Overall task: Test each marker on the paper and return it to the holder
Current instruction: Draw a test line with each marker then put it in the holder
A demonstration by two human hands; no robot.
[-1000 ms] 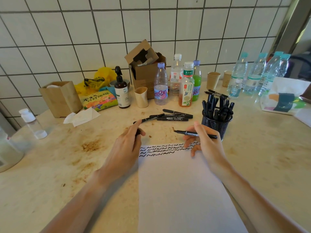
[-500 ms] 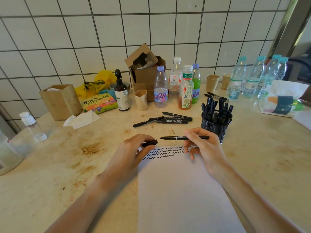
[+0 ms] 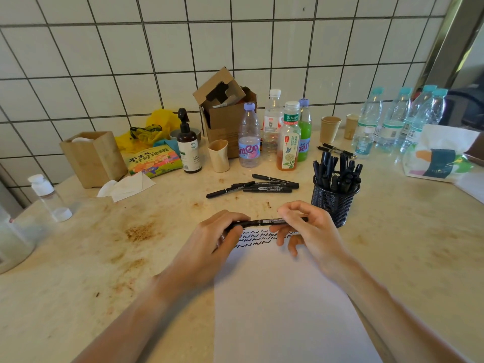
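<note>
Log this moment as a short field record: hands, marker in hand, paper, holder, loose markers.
left hand: grips the left end of the marker, fingers curled round it
right hand: pinches the marker's right part
marker: black, held level above the paper's top edge; whether the cap is seated cannot be told
paper: white sheet, rows of black squiggles along the top
holder: black mesh cup, full of black markers, right of the hands
loose markers: several black ones lying on the counter behind the hands
</note>
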